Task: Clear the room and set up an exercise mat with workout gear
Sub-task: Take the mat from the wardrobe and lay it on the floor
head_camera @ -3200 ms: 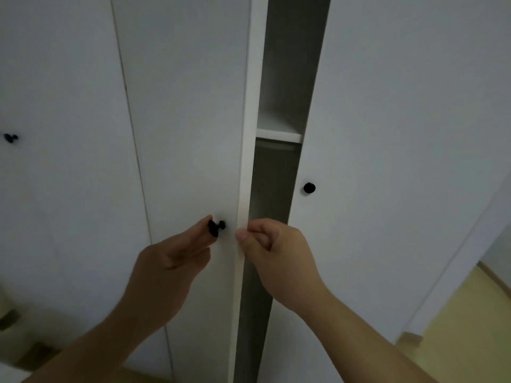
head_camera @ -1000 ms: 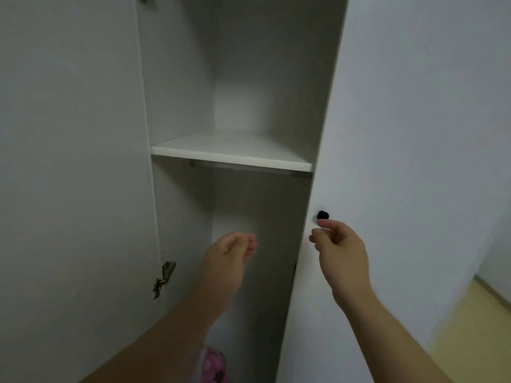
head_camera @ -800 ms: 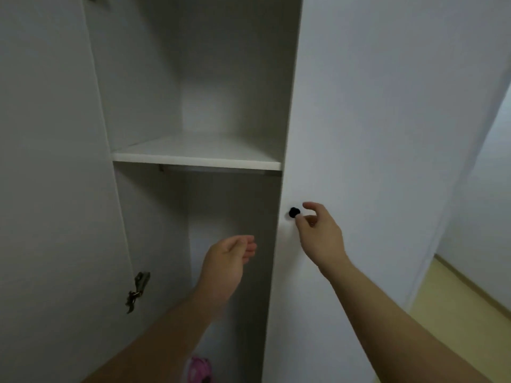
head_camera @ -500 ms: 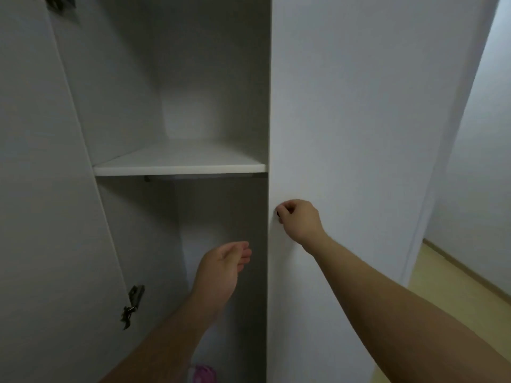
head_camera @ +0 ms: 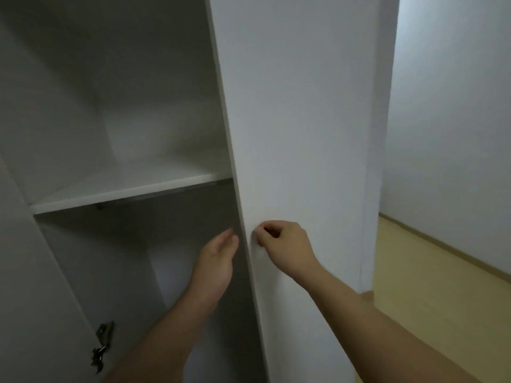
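left hand (head_camera: 218, 261): relaxed, holding nothing, inside wardrobe (head_camera: 83, 106) below shelf (head_camera: 124, 189) | right hand (head_camera: 284, 244): fingers curled against door (head_camera: 290, 106), grip hidden

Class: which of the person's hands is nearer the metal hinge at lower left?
Left. The left hand is inside the cupboard, up and right of the hinge; the right hand is farther right, pinching at the door front.

wardrobe door (head_camera: 290, 106) at 12 o'clock, smooth matt white laminate by the look of it, shelf (head_camera: 124, 189) at 9 o'clock same matt white stuff, hinge (head_camera: 102, 344) at 7 o'clock dull metal, floor (head_camera: 442, 294) at 4 o'clock pale wood-look, smooth
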Motion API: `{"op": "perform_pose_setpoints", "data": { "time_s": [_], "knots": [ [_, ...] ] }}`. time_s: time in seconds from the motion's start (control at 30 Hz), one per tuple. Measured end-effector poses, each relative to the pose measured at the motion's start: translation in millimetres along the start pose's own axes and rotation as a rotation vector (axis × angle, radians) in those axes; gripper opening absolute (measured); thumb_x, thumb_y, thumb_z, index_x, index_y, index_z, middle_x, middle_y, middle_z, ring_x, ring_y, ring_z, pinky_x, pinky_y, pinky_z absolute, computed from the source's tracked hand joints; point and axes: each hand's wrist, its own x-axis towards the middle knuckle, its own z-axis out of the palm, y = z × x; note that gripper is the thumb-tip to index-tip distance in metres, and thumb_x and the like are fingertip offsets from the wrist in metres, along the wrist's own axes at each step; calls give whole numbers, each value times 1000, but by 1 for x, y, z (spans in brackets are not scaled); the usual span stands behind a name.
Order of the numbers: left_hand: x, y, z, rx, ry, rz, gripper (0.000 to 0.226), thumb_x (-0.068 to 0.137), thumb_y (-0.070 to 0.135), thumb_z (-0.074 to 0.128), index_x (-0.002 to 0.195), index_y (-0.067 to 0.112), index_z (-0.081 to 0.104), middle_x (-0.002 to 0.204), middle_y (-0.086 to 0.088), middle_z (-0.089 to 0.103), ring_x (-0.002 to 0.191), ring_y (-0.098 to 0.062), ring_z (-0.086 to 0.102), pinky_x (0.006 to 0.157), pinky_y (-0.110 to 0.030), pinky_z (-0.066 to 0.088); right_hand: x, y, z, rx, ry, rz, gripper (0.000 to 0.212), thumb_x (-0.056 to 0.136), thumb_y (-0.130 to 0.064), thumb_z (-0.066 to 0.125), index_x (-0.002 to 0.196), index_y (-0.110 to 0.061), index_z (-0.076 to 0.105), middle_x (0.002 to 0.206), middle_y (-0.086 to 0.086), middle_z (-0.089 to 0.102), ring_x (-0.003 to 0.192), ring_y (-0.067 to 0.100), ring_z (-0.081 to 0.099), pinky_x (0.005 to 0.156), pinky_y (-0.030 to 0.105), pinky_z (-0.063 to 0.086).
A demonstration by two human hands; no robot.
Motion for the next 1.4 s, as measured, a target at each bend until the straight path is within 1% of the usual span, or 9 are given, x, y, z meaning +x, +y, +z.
{"op": "perform_pose_setpoints", "data": {
  "time_s": [0.1, 0.33, 0.47, 0.57, 0.73, 0.9, 1.03, 1.23, 1.4],
  "knots": [
    [-12, 18, 20, -53, -199, 68, 24, 100, 22, 56, 119, 20, 70, 120, 3, 72, 117, -12, 65, 102, -31, 49, -30, 0, -26, 71, 10, -3, 21, 94, -37, 62, 84, -26, 76, 78, -12, 73, 77, 4, 67, 81, 31, 56],
    [-51, 36, 48, -141, -443, 182, 54, 96, -3, 50, 89, 42, 81, 103, 2, 77, 98, -8, 72, 78, -15, 54, -77, 17, -65, 134, 70, 17, 14, 97, -37, 60, 95, -26, 69, 88, -9, 71, 85, 10, 67, 88, 39, 55],
    [-59, 40, 54, -208, -568, 170, 21, 79, 32, 76, 98, 41, 79, 111, -2, 76, 109, -14, 69, 88, -19, 54, -88, 20, -86, 216, 55, 29, 16, 91, -42, 60, 94, -27, 66, 88, 0, 71, 87, 23, 69, 90, 51, 54],
    [-51, 40, 54, -196, -667, 139, 65, 43, 61, 93, 101, 33, 80, 112, -9, 75, 108, -20, 70, 84, -20, 55, -94, 21, -106, 203, 1, 48, 9, 94, -36, 62, 99, -29, 65, 93, 3, 73, 91, 23, 71, 93, 50, 54],
    [-44, 46, 65, -202, -755, 151, 70, 32, 61, 95, 92, 28, 82, 107, -13, 75, 104, -21, 72, 81, -22, 57, -112, 28, -130, 179, 19, 149, 27, 89, -45, 65, 115, -40, 60, 100, -4, 74, 96, 16, 70, 93, 45, 55],
    [-51, 47, 85, -148, -861, 131, 64, 43, 44, 95, 103, 27, 79, 115, -11, 73, 115, -23, 67, 99, -28, 49, -132, 34, -143, 173, 177, 216, 50, 80, -60, 61, 112, -24, 74, 102, -13, 76, 100, 2, 70, 100, 39, 52],
    [-61, 54, 111, -146, -997, 143, 40, 66, 12, 73, 91, 44, 79, 113, 3, 74, 112, -8, 66, 89, -13, 51, -150, 36, -157, 182, 344, 259, 26, 98, -37, 59, 109, -24, 78, 97, -17, 77, 97, 0, 70, 99, 37, 53],
    [-71, 61, 159, -132, -1185, 146, 66, 81, 16, 65, 144, 18, 45, 141, 10, 57, 132, -1, 50, 95, -10, 44, -164, 50, -179, 222, 615, 322, 28, 100, -41, 55, 100, -29, 81, 94, -12, 78, 95, 10, 72, 95, 47, 54],
    [-79, 67, 206, -168, -1190, 133, 58, 91, 1, 57, 147, 10, 43, 142, 6, 56, 130, 0, 52, 102, -12, 42, -170, 61, -204, 205, 815, 399, 45, 102, -42, 50, 78, -15, 77, 69, -2, 71, 62, 5, 55, 67, 30, 46]
  ]
}}
